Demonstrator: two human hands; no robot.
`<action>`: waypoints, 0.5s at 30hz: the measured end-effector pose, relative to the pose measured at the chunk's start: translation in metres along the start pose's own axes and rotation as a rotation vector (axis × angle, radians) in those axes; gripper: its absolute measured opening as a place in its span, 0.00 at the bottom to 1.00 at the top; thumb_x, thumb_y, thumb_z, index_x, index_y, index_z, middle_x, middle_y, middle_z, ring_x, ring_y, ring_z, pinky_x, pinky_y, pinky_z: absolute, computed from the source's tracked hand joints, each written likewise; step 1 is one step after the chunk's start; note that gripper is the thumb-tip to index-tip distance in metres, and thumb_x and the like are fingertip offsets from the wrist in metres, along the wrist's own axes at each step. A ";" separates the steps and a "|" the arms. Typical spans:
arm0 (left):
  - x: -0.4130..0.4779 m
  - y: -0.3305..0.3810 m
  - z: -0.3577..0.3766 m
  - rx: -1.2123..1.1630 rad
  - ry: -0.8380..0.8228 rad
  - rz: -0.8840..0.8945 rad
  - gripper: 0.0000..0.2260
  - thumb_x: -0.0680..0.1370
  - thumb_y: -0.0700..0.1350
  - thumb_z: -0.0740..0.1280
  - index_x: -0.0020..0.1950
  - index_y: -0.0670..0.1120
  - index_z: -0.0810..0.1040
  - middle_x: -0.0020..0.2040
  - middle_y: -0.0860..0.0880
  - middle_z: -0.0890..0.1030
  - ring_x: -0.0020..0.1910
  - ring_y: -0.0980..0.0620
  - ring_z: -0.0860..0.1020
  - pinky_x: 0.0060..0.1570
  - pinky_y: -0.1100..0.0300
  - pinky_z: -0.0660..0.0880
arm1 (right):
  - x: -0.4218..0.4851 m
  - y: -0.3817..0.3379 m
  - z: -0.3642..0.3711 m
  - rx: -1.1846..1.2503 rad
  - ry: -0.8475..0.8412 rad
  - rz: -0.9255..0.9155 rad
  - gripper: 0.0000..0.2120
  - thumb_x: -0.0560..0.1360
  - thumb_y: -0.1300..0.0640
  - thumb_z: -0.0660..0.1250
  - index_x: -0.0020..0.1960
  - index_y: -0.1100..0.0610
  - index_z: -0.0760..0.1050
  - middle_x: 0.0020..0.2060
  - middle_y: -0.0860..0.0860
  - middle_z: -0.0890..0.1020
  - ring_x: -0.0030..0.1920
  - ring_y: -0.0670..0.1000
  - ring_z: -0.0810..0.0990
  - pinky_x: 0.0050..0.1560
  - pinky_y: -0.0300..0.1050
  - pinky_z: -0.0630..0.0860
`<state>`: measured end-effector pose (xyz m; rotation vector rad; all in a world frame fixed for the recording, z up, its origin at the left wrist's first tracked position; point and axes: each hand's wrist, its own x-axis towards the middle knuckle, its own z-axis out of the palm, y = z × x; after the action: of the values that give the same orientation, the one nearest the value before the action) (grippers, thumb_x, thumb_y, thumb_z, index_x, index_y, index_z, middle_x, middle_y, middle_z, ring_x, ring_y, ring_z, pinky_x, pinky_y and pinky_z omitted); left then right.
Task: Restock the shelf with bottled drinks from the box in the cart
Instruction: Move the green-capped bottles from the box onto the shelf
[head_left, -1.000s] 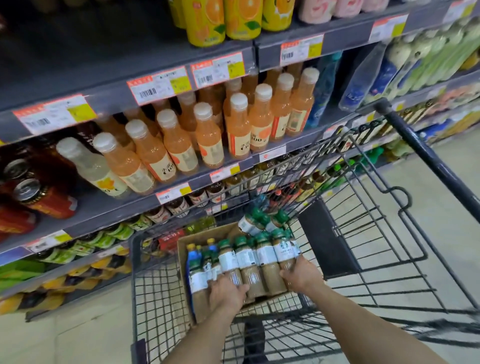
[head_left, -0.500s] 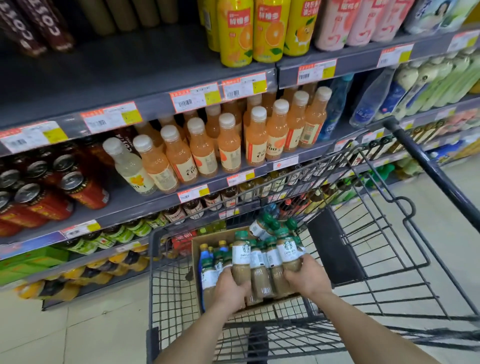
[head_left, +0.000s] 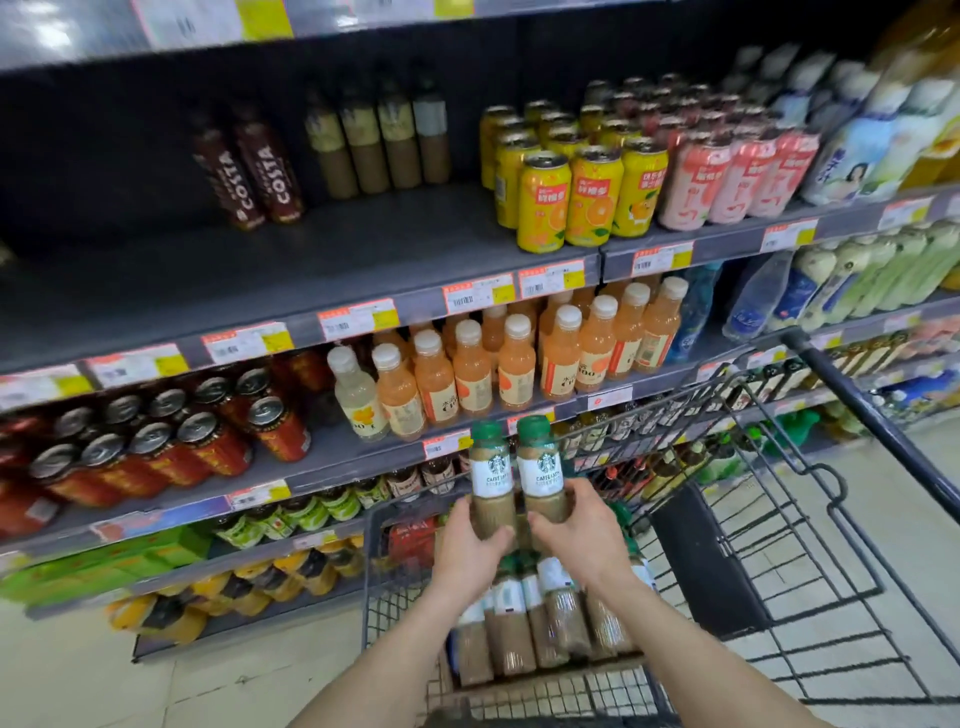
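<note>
Head cam: left hand (head_left: 470, 545) curled round left bottle (head_left: 491, 478), right hand (head_left: 571, 525) round right bottle (head_left: 540, 475), upright, side-by-side, over cart (head_left: 852, 410). Bare shelf (head_left: 208, 280) left of Costas (head_left: 249, 166).

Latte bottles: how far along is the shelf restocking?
Possibly done: four tan bottles stand far back on the upper shelf, mostly bare. In hand: left hand and right hand each grip one latte bottle above the cart. Left: many packed bottles lie inside it.
</note>
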<state>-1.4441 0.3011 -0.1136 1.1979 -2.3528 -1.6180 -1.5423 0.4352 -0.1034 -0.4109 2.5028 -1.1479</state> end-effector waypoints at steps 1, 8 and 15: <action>0.001 0.005 -0.010 -0.003 0.017 0.028 0.26 0.72 0.49 0.75 0.67 0.52 0.71 0.59 0.53 0.80 0.56 0.53 0.79 0.60 0.53 0.75 | 0.001 -0.011 -0.001 0.009 0.012 -0.024 0.19 0.64 0.43 0.73 0.51 0.45 0.70 0.42 0.42 0.81 0.42 0.41 0.79 0.38 0.40 0.74; 0.007 0.039 -0.083 -0.052 0.132 0.227 0.27 0.71 0.52 0.75 0.67 0.55 0.70 0.57 0.58 0.79 0.57 0.58 0.77 0.55 0.60 0.71 | -0.001 -0.091 -0.005 0.049 0.083 -0.208 0.22 0.67 0.45 0.74 0.58 0.46 0.70 0.47 0.41 0.80 0.47 0.44 0.79 0.45 0.44 0.77; -0.003 0.069 -0.158 -0.115 0.197 0.375 0.25 0.71 0.51 0.74 0.66 0.56 0.70 0.53 0.66 0.79 0.49 0.75 0.76 0.42 0.76 0.71 | -0.008 -0.166 -0.003 0.075 0.157 -0.316 0.24 0.66 0.41 0.71 0.59 0.40 0.67 0.51 0.38 0.79 0.50 0.42 0.78 0.46 0.44 0.78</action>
<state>-1.4115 0.1913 0.0146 0.7930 -2.1661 -1.4171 -1.5180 0.3361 0.0274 -0.7432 2.5813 -1.4381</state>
